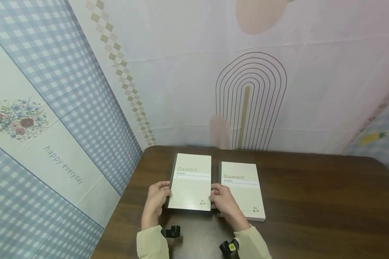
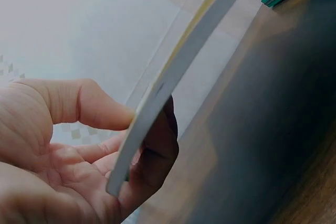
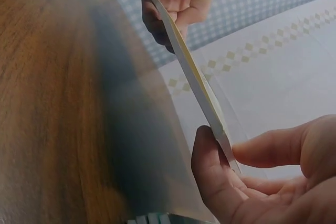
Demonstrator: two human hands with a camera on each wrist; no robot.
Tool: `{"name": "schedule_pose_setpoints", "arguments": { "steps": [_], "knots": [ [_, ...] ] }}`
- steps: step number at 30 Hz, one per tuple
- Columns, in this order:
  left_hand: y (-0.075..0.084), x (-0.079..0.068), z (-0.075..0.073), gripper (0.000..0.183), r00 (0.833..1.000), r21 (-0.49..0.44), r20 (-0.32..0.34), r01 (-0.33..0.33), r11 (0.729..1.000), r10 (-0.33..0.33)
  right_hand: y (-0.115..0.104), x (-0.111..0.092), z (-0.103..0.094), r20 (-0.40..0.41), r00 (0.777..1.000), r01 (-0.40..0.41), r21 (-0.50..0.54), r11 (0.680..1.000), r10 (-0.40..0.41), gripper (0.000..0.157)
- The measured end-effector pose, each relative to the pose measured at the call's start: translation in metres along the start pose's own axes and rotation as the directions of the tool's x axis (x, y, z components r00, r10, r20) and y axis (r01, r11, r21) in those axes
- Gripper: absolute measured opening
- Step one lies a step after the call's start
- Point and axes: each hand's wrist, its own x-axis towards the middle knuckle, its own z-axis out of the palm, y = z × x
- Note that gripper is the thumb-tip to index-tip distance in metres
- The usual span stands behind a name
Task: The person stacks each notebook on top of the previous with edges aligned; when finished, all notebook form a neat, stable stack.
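Both hands hold a cream notebook marked "Gambit", with a dark spine along its left side. Its thin page edge shows in the left wrist view, raised over the tabletop. My left hand pinches the spine side, thumb on the cover and fingers underneath. On the opposite side my right hand pinches the edge the same way, as the right wrist view shows with the thumb and fingers around the notebook. Just right of it lies a stack of matching notebooks, partly covered by my right hand and wrist.
The dark brown wooden table extends to the right of the stack. Behind it hangs a pale patterned cloth. A blue checked cloth hangs on the left. Small black wrist devices sit at both cuffs.
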Motion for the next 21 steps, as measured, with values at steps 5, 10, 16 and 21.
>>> {"name": "schedule_pose_setpoints", "arguments": {
  "steps": [5,10,16,21],
  "knots": [
    [0.002,0.002,0.005,0.050,1.000,-0.016,0.001,-0.001,1.000,0.001,-0.001,0.000,-0.005,-0.025,1.000,-0.013,-0.011,1.000,0.013,0.039],
    [0.000,0.004,0.010,0.051,1.000,0.010,0.018,0.006,1.000,-0.007,-0.002,-0.001,-0.010,-0.049,0.998,-0.032,-0.007,0.999,0.032,0.041],
    [-0.001,0.002,0.012,0.052,0.999,0.034,0.049,0.008,0.999,-0.009,-0.005,-0.004,-0.014,-0.067,0.997,-0.048,-0.030,0.998,0.045,0.048],
    [0.002,-0.001,0.018,0.051,0.997,0.039,0.078,-0.012,0.999,0.009,-0.006,-0.007,-0.021,-0.092,0.995,-0.045,-0.040,0.998,0.041,0.050]
  ]
}}
